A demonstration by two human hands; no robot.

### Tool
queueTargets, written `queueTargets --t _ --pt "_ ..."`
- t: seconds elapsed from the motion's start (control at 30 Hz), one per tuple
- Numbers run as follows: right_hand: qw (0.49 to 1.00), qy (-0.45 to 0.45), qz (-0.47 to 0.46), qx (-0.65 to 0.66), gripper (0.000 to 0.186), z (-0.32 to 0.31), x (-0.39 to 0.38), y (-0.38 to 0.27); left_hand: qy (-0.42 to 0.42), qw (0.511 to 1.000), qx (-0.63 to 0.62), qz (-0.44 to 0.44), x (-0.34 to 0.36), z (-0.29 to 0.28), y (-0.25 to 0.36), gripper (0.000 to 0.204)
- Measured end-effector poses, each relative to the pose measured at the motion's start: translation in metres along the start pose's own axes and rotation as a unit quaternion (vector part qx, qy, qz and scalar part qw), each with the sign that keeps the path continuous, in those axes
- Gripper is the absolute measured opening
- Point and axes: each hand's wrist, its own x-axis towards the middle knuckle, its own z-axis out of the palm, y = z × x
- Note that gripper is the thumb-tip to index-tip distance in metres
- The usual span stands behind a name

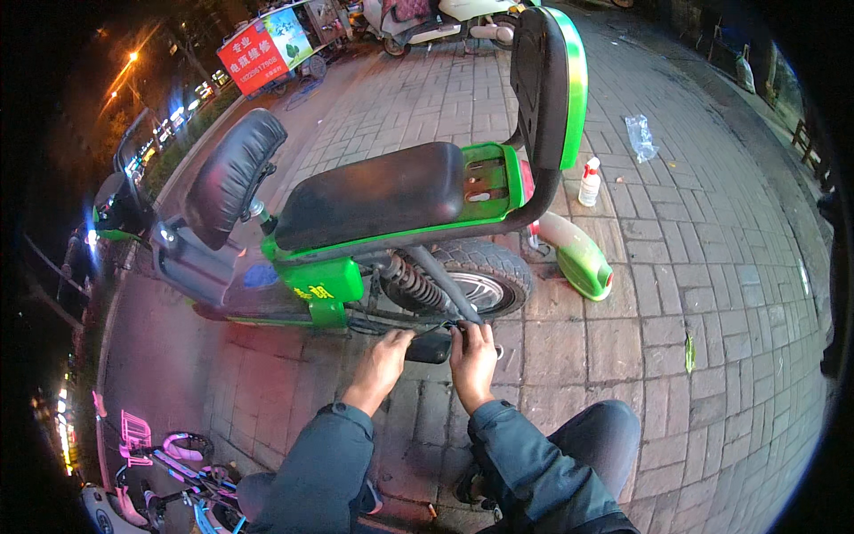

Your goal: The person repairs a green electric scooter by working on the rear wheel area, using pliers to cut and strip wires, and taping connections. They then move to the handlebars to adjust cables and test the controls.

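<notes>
A green and black electric scooter (365, 187) stands side-on before me, with its rear tire (507, 276), spring shock (414, 280) and black frame tube (440, 280). Low by the rear wheel, my left hand (382, 363) and my right hand (471, 363) have fingers closed around what looks like a thin dark cable, though the fingertips are too small to be sure. A black oblong housing (427, 349) lies between and just under them. My right fingers are beside the tube's lower end.
A green curved fender (580, 267) and a white spray bottle (588, 185) are on the brick paving (703, 294) to the right, near a plastic bag (640, 138). A pink-and-blue bicycle (173, 467) is at lower left. A sign cart (267, 53) and parked scooter (436, 22) stand behind.
</notes>
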Motion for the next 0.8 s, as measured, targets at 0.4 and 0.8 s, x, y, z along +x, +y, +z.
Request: queueTargets --t 0.4,0.8 --pt "0.929 -0.164 -0.164 -0.288 0.036 0.049 -0.013 0.019 -0.144 0.899 0.41 -0.05 0.094 0.059 -0.118 0.019" --pt "0.865 -0.372 -0.006 -0.337 0.055 0.088 0.031 0.016 -0.121 0.701 0.693 0.113 0.091 0.084 -0.162 0.02"
